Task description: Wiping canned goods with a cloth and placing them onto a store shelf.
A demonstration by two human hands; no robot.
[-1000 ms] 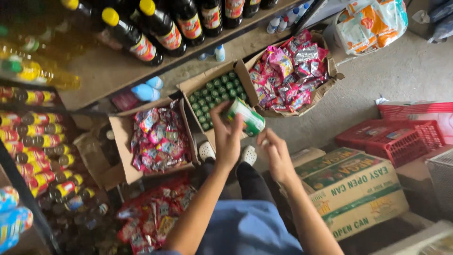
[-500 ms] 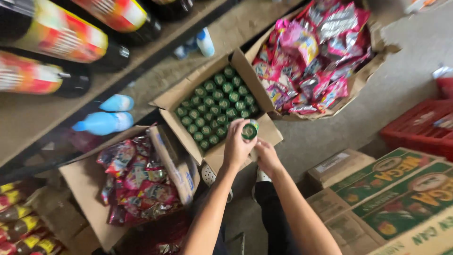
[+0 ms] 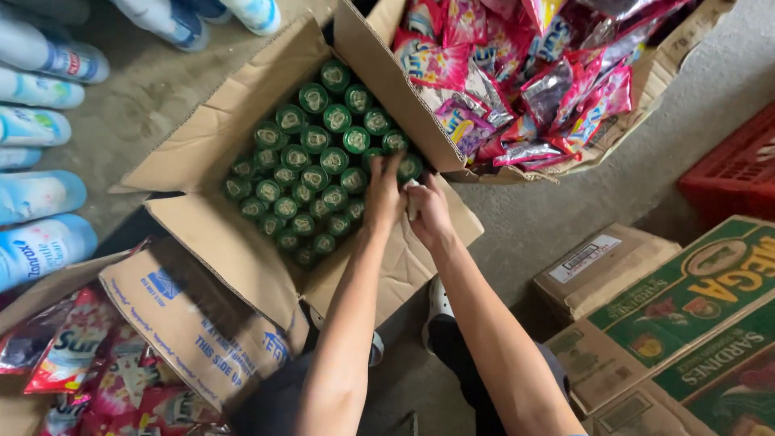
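An open cardboard box (image 3: 234,246) on the concrete floor holds several upright bottles with green caps (image 3: 311,173), packed in tight rows. Both my hands reach into its right-hand corner. My left hand (image 3: 383,192) has its fingers down on the green caps at the row's end. Beside it, my right hand (image 3: 429,211) is curled against the box's edge. A white bit of a bottle (image 3: 412,202) shows between the two hands, and both seem to grip it. The rest of that bottle is hidden by my fingers.
A box of pink and red sachets (image 3: 517,89) stands to the upper right, and another sachet box (image 3: 81,367) to the lower left. White bottles with blue bases (image 3: 40,194) line the left. At the right are a red crate (image 3: 735,173) and stacked green cartons (image 3: 694,315).
The view has closed in on the box. My hands have gone down from above the box into its right corner, taking the green-capped bottle in among the others.
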